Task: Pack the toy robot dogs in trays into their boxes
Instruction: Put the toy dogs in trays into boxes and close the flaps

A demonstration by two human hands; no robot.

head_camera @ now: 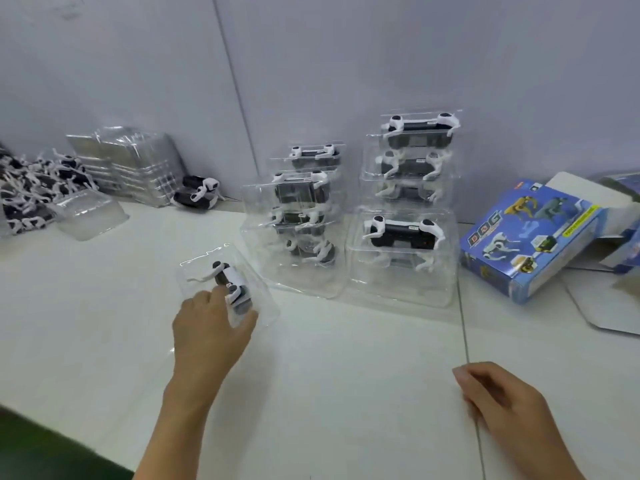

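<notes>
A: Nearest the white table (346,393) edge?
B: The right hand (502,400), loosely curled, holding nothing (blurred). Farther in, the left hand (207,330) grips a clear tray (194,271) holding a toy dog (230,282).
A: Beyond?
B: Stacked filled trays (398,237), then a blue box (530,237) to their right.

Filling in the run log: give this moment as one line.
left hand: on toy dog in clear tray | right hand: idle on table | blue box: unfilled
</notes>
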